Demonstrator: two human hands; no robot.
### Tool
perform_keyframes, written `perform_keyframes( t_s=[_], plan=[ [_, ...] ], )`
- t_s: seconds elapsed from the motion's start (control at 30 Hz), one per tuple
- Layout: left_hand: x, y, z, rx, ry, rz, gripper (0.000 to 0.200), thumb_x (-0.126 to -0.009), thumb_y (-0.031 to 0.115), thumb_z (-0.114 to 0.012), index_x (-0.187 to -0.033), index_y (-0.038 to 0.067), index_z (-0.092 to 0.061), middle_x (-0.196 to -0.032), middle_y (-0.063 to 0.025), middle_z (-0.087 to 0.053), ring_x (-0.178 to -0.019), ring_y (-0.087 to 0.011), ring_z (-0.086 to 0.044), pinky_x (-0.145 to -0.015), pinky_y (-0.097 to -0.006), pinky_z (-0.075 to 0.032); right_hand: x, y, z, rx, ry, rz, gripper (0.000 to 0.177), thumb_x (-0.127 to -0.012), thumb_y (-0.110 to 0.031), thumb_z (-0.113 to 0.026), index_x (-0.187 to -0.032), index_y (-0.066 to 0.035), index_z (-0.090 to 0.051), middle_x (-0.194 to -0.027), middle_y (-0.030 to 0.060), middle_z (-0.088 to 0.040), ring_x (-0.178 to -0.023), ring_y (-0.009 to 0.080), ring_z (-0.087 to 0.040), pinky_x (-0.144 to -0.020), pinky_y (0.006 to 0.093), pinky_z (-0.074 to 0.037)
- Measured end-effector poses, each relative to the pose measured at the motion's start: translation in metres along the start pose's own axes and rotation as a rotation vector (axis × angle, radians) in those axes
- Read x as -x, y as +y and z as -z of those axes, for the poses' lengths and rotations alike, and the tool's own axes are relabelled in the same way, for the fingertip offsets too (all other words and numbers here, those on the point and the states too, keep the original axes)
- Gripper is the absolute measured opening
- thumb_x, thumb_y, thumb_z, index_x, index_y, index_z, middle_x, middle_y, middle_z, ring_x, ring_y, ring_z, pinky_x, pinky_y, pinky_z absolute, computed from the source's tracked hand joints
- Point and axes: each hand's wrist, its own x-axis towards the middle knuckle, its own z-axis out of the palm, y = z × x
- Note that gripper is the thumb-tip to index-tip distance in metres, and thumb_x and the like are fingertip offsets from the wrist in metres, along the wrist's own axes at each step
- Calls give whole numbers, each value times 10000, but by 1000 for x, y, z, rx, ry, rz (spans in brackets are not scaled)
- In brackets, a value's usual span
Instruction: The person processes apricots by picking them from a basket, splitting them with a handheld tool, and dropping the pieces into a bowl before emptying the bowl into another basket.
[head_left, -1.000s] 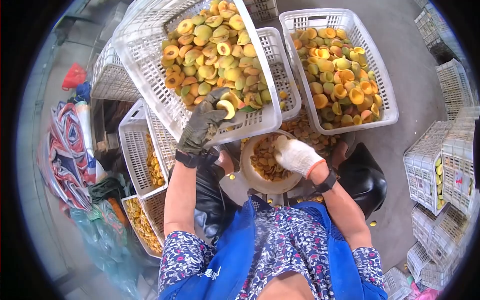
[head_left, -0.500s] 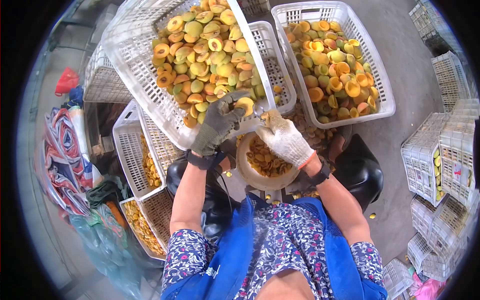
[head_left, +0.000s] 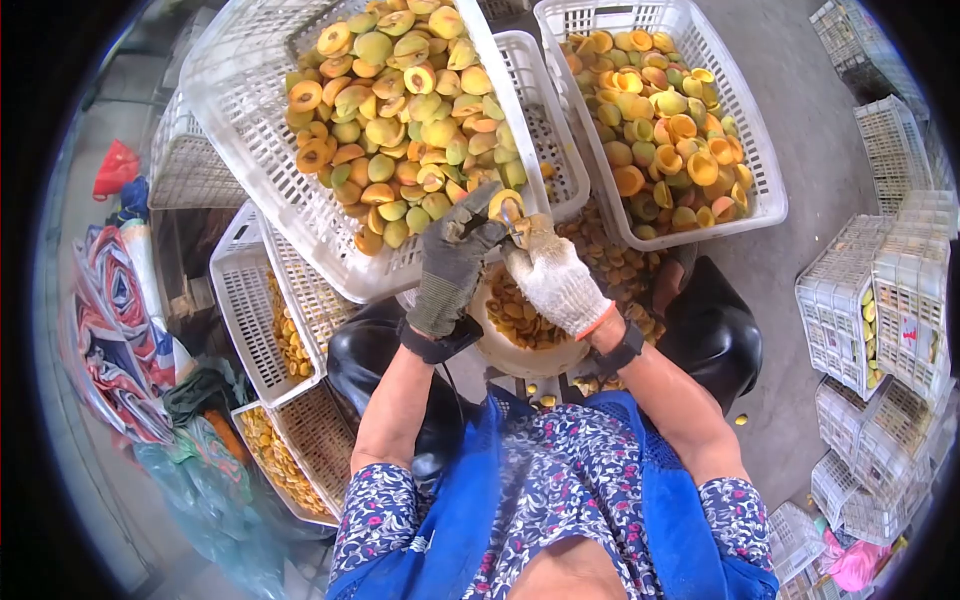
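My left hand (head_left: 455, 265), in a dark grey glove, pinches a halved yellow peach (head_left: 506, 205) above the lower right corner of a tilted white crate (head_left: 355, 275). In a pale knit glove, my right hand (head_left: 555, 270) is closed on a small metal pitting spoon (head_left: 514, 222), mostly hidden by the fingers. The spoon's metal end lies against the cut face of the peach half. Many halves with stones (head_left: 420, 80) fill the tilted crate. Below my hands sits a round pale bowl (head_left: 505, 350) containing brownish-orange pieces (head_left: 515, 310).
At the upper right, a white crate (head_left: 765, 215) holds hollowed halves (head_left: 680, 128). Crates of orange pieces (head_left: 270, 455) stand on the left, near bundled striped sheeting (head_left: 120, 320). Stacked crates (head_left: 835, 300) line the right side. Black boots or trousers (head_left: 705, 320) flank the bowl.
My left hand has shifted right, bringing the peach half to the spoon. My right hand has moved slightly left, and the spoon now meets the fruit. The view has shifted slightly.
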Motion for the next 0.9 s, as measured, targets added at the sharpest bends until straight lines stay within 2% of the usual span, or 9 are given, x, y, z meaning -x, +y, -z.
perform_keyframes(
  t_s=[0.13, 0.3, 0.43, 0.53, 0.6, 0.73, 0.8, 0.87, 0.9],
  plan=[
    [5, -5, 6, 160, -49, 12, 387, -910, 84, -643, -1277, -10, -560, -1074, -44, -650, -934, -102, -602, -829, -247, -518, -1, 0, 1, -153, -138, -23, 152, -781, -90, -596, -918, -29, -623, -864, 151, -600, -747, 304, -603, -665, 394, -505],
    [13, 28, -11, 556, -54, 205, 423, -972, 424, -525, -1052, 21, -629, -935, -61, -646, -880, -159, -629, -790, -277, -539, 5, -12, -12, -275, -117, 5, 128, -796, -79, -575, -904, -26, -619, -840, 171, -598, -770, 324, -609, -685, 406, -510],
    [5, 15, -15, 582, 22, 211, 488, -972, 522, -454, -846, 67, -577, -777, -42, -584, -755, -156, -609, -756, -310, -546, 7, -8, -15, -295, -132, 9, 134, -818, -89, -573, -918, -12, -618, -845, 172, -615, -798, 335, -616, -695, 404, -506],
    [4, 5, -13, 498, 36, 173, 498, -975, 530, -437, -824, 72, -564, -753, -39, -572, -720, -155, -598, -741, -339, -544, 1, -7, -14, -681, -279, -202, 199, -815, -133, -611, -980, -23, -622, -865, 191, -596, -809, 371, -616, -679, 434, -524],
    [1, -2, -9, 505, -43, 108, 489, -975, 524, -441, -820, 77, -561, -748, -38, -567, -713, -156, -590, -755, -360, -542, -9, -8, 2, -973, -402, -479, 213, -835, -170, -610, -983, -18, -621, -819, 139, -627, -774, 293, -630, -680, 383, -518],
    [0, -16, -1, 727, -235, 17, 455, -973, 514, -452, -817, 101, -561, -739, -39, -558, -699, -164, -568, -808, -404, -529, -18, 3, 28, -1502, -584, -683, 253, -844, -229, -623, -993, -25, -630, -822, 64, -637, -740, 156, -606, -667, 305, -496],
    [4, -10, -2, 817, -265, 50, 412, -962, 505, -484, -849, 119, -572, -770, -43, -586, -741, -186, -589, -812, -404, -523, -18, 4, 33, -1906, -863, -889, 279, -851, -263, -642, -1012, -35, -640, -854, 14, -623, -730, 67, -549, -655, 249, -470],
    [13, 15, -13, 891, 155, 380, 376, -945, 503, -520, -898, 136, -586, -798, -42, -616, -782, -198, -609, -802, -407, -525, -12, -3, 23, -1741, -610, -746, 252, -840, -253, -649, -982, -45, -649, -826, 15, -623, -721, 62, -552, -634, 232, -455],
    [13, 8, -8, 813, 142, 254, 369, -928, 498, -551, -987, 139, -609, -884, -40, -639, -859, -212, -629, -854, -433, -522, -17, 2, 36, -1670, -837, -753, 272, -835, -272, -647, -967, -33, -649, -809, 24, -624, -729, 75, -557, -644, 249, -460]
  ],
)
